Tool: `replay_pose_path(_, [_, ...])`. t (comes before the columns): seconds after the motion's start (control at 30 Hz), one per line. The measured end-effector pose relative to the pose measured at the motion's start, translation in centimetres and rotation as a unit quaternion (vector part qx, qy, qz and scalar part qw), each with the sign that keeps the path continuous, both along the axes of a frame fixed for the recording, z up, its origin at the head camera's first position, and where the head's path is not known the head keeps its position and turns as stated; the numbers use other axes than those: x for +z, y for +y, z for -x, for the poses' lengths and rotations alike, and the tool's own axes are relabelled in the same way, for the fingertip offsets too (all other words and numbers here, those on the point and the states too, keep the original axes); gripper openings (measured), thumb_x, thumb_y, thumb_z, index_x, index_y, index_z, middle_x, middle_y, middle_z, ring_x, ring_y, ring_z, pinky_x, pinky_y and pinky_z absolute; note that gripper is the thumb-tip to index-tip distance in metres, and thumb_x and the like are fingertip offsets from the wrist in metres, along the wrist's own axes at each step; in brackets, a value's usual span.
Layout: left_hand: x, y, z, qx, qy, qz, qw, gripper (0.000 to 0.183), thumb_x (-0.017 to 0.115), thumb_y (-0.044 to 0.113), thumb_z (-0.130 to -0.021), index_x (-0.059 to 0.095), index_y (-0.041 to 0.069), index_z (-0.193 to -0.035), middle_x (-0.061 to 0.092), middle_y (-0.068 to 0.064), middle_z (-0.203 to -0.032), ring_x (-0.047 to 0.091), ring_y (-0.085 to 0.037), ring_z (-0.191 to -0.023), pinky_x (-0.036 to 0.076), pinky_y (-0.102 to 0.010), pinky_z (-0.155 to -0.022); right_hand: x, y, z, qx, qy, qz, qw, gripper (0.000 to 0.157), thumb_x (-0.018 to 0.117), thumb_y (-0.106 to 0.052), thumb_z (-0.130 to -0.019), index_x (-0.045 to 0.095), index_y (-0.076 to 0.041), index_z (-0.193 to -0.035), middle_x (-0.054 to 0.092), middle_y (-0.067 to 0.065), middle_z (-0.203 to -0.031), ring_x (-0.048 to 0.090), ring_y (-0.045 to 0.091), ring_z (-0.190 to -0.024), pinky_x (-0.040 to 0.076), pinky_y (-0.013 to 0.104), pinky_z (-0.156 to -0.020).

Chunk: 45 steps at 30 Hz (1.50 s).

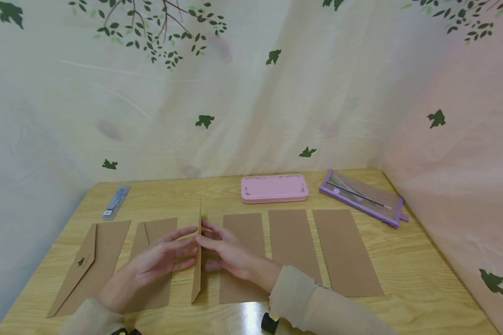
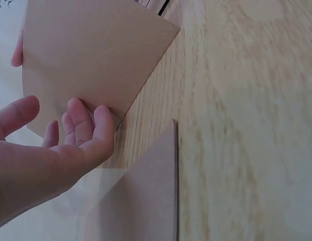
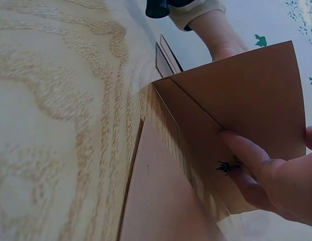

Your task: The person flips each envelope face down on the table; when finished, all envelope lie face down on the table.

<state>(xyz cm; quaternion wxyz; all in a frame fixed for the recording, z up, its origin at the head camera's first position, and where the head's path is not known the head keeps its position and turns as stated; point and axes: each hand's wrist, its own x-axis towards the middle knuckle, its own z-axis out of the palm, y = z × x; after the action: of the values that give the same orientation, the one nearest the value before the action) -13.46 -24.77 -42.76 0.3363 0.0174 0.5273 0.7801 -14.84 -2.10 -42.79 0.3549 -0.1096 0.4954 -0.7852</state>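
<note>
A brown paper envelope (image 1: 197,274) stands on its long edge on the table, seen nearly edge-on from the head. My right hand (image 1: 228,251) holds it with fingers against its flap side, beside a small dark printed mark (image 3: 225,167), and the thumb at its upper edge. Against the plain side, my left hand (image 2: 70,150) touches with loosely bent fingertips, its thumb apart from the other fingers. To the left lie an envelope with its flap up (image 1: 109,260) and another one (image 1: 161,232), partly under my left forearm. My right forearm covers part of a plain-side-up envelope (image 1: 243,228).
Two more envelopes lie plain side up on the right, one nearer (image 1: 289,232) and one farther (image 1: 345,251). Along the back are a small clear packet (image 1: 116,202), a pink case (image 1: 274,188) and a purple-edged zip pouch (image 1: 360,197). A printed curtain hangs behind the table (image 1: 436,288).
</note>
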Motion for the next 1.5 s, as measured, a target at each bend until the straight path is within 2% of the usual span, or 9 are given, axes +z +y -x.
replay_pose_path(0.2, [-0.2,-0.1,-0.1,0.000,0.000,-0.006,1.0000,0.039,0.045,0.012,-0.109,0.040,0.014,-0.147,0.057,-0.002,-0.132,0.056,-0.018,-0.116,0.043,-0.042,-0.109,-0.1,0.1,0.0,-0.007,0.002,0.004,1.000,0.066,0.060,-0.020,-0.103,0.029,-0.011,-0.160,0.036,0.014,-0.159,0.050,0.034,-0.132,0.048,0.062,-0.098])
replay_pose_path(0.5, [-0.3,-0.4,-0.3,0.010,0.004,0.006,0.9999,0.055,0.046,0.015,-0.109,0.022,0.004,-0.157,0.054,-0.003,-0.139,0.055,-0.019,-0.118,0.041,-0.041,-0.111,-0.3,0.3,0.1,-0.012,-0.002,0.012,1.000,0.064,0.061,-0.019,-0.102,0.032,-0.011,-0.158,0.041,0.016,-0.155,0.052,0.037,-0.130,0.056,0.051,-0.090])
replay_pose_path(0.7, [-0.3,-0.7,-0.3,0.014,0.011,0.023,0.9996,0.058,0.046,0.016,-0.109,0.019,0.003,-0.158,0.053,-0.003,-0.140,0.054,-0.019,-0.122,0.039,-0.042,-0.113,-0.5,0.5,0.1,-0.013,0.002,0.011,1.000,0.065,0.062,-0.018,-0.102,0.032,-0.011,-0.159,0.043,0.019,-0.152,0.054,0.038,-0.128,0.058,0.048,-0.087])
replay_pose_path(0.97, [-0.4,-1.3,-0.5,0.030,0.019,0.048,0.9982,0.065,0.045,0.018,-0.109,0.010,-0.002,-0.160,0.049,-0.006,-0.144,0.051,-0.018,-0.127,0.040,-0.039,-0.113,-0.5,1.3,0.3,-0.022,0.019,-0.024,0.999,0.068,0.063,-0.012,-0.101,0.028,-0.010,-0.160,0.050,0.018,-0.141,0.060,0.033,-0.116,0.059,0.048,-0.083])
replay_pose_path(1.13, [-0.4,-1.8,-0.7,0.036,0.031,0.058,0.9972,0.065,0.046,0.020,-0.110,0.010,-0.003,-0.160,0.037,-0.017,-0.156,0.048,-0.018,-0.131,0.038,-0.039,-0.114,-0.5,1.8,0.5,-0.031,0.031,-0.051,0.998,0.073,0.065,-0.004,-0.098,0.027,-0.010,-0.160,0.049,0.019,-0.135,0.062,0.032,-0.108,0.061,0.049,-0.079])
replay_pose_path(1.3, [-0.4,-2.2,-0.9,0.037,0.041,0.063,0.9965,0.065,0.045,0.020,-0.110,0.010,-0.004,-0.159,0.026,-0.025,-0.161,0.046,-0.019,-0.135,0.037,-0.038,-0.115,-0.5,2.4,0.8,-0.031,0.033,-0.068,0.997,0.073,0.064,0.000,-0.098,0.026,-0.008,-0.160,0.050,0.020,-0.132,0.062,0.030,-0.104,0.061,0.047,-0.075])
replay_pose_path(1.43, [-0.3,-2.4,-1.0,0.032,0.034,0.062,0.9969,0.065,0.045,0.021,-0.110,0.009,-0.003,-0.160,0.020,-0.026,-0.163,0.044,-0.020,-0.138,0.037,-0.038,-0.115,-0.6,3.0,1.0,-0.020,0.021,-0.069,0.997,0.070,0.060,-0.001,-0.100,0.025,-0.006,-0.160,0.048,0.023,-0.140,0.061,0.032,-0.109,0.060,0.052,-0.080])
replay_pose_path(1.5, [-0.2,-2.5,-1.1,0.032,0.028,0.059,0.9974,0.066,0.044,0.022,-0.111,0.008,-0.003,-0.160,0.017,-0.027,-0.163,0.042,-0.021,-0.140,0.037,-0.039,-0.115,-0.7,3.3,1.1,-0.013,0.013,-0.070,0.997,0.069,0.059,-0.003,-0.101,0.024,-0.004,-0.160,0.042,0.025,-0.148,0.060,0.035,-0.115,0.058,0.054,-0.084])
